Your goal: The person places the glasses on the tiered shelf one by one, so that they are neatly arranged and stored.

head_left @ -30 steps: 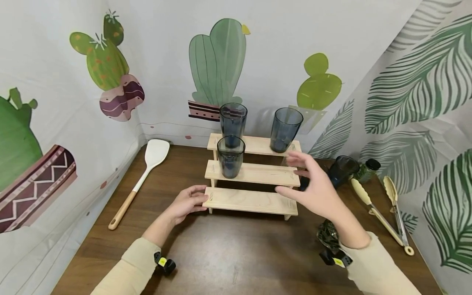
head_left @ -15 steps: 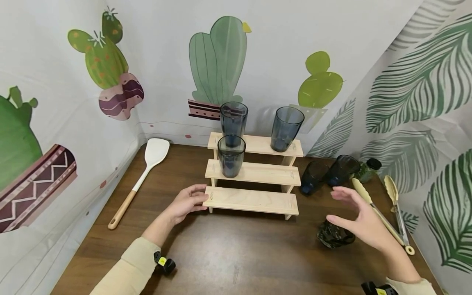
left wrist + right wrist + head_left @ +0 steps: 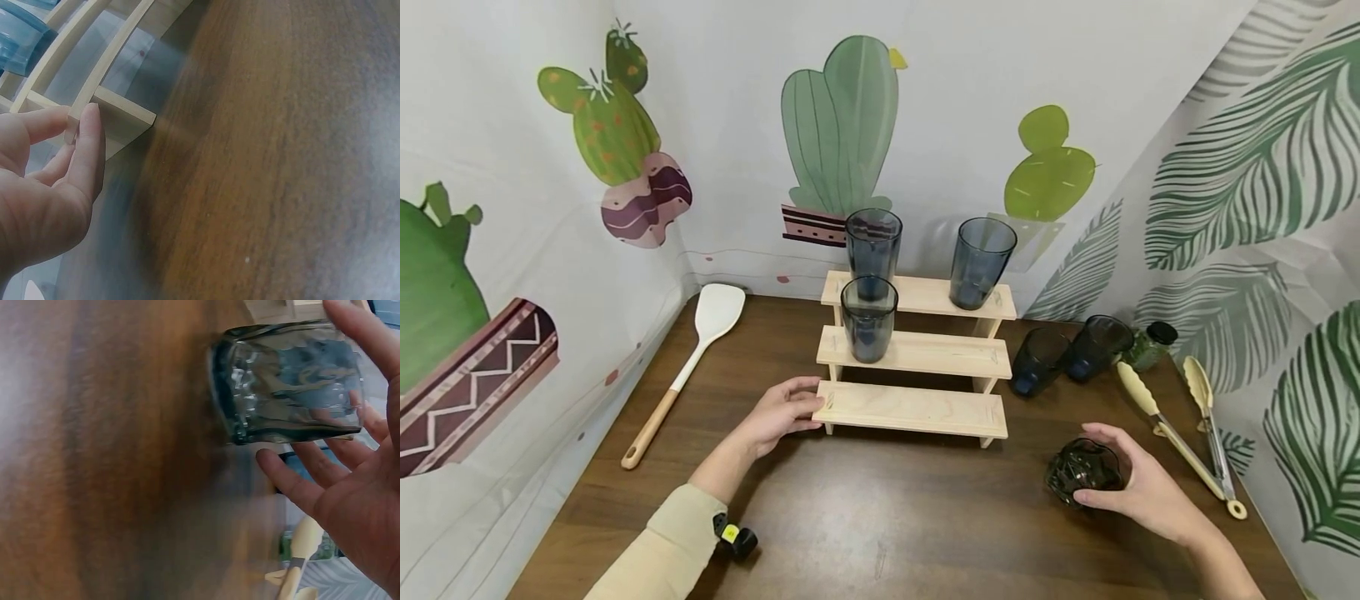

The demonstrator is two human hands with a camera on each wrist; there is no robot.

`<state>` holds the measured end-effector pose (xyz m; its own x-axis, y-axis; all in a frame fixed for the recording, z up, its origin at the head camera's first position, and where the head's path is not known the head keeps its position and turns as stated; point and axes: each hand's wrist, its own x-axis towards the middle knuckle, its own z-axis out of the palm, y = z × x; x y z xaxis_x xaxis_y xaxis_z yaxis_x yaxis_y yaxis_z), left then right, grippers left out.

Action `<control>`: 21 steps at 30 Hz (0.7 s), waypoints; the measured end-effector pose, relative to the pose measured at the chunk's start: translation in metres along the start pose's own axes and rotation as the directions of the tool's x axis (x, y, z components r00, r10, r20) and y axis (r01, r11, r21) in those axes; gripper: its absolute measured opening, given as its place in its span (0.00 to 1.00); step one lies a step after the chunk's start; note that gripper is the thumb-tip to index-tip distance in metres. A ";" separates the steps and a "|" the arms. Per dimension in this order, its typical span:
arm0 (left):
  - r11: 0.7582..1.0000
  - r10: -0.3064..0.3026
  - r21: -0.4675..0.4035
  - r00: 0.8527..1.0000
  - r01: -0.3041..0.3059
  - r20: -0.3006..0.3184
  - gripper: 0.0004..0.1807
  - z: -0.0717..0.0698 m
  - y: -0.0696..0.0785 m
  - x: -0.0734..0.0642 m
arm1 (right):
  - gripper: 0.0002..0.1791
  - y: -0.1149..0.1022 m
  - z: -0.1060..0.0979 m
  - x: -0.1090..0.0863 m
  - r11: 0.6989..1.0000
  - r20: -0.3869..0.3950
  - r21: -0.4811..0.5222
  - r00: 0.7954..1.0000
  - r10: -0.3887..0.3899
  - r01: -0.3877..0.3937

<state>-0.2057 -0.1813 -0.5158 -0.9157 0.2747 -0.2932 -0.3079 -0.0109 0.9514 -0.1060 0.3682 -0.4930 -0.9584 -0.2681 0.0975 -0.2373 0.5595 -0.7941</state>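
A three-tier wooden display stand (image 3: 910, 408) is in the middle of the head view. My left hand (image 3: 786, 415) pinches the left end of its lowest board between thumb and fingers, seen close in the left wrist view. A short dark glass tumbler (image 3: 1081, 473) with wavy sides stands upright on the table at the right. Around it my right hand (image 3: 1138, 487) is spread, thumb on the near side and fingers on the far side. In the right wrist view, gaps show between this tumbler (image 3: 294, 384) and the fingers (image 3: 290, 478).
Three tall blue glasses stand on the stand: a back-left glass (image 3: 874, 250), a back-right glass (image 3: 982, 262) and a middle-tier glass (image 3: 869, 321). Dark glasses (image 3: 1037, 362), a black-lidded jar (image 3: 1150, 346) and tongs (image 3: 1180, 450) are at right. A white spatula (image 3: 700, 350) lies left.
My right hand has moved from the stand's right side toward the lower right and come down around the dark tumbler. The left hand has stayed on the stand.
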 end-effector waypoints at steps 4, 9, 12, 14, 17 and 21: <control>1.000 -0.004 -0.005 1.000 0.004 -0.007 0.32 0.000 -0.001 0.000 | 0.48 0.006 0.003 -0.001 1.000 0.006 0.010 1.000 0.012 -0.012; 1.000 -0.005 -0.011 1.000 0.005 -0.008 0.32 0.001 -0.002 -0.001 | 0.48 0.013 0.004 -0.006 0.999 0.014 0.046 1.000 0.014 -0.014; 1.000 -0.006 -0.012 1.000 0.006 -0.009 0.32 0.001 -0.002 -0.001 | 0.48 0.018 0.003 -0.008 0.996 0.017 0.084 1.000 0.003 -0.005; 1.000 -0.003 -0.010 1.000 0.003 -0.007 0.32 0.001 -0.002 -0.001 | 0.48 0.021 0.003 -0.009 0.993 0.019 0.116 1.000 -0.009 0.006; 1.000 -0.004 -0.010 1.000 0.004 -0.008 0.32 0.001 -0.001 -0.001 | 0.48 0.026 0.002 -0.010 0.988 0.024 0.156 0.999 -0.021 0.017; 1.000 -0.006 -0.009 1.000 0.006 -0.012 0.32 0.000 0.000 -0.002 | 0.47 0.030 0.002 -0.009 0.987 0.014 0.155 0.999 -0.039 0.036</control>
<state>-0.2039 -0.1813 -0.5157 -0.9169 0.2629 -0.3002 -0.3158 -0.0180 0.9487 -0.1039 0.3858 -0.5194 -0.9462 -0.3006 0.1200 -0.2446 0.4213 -0.8733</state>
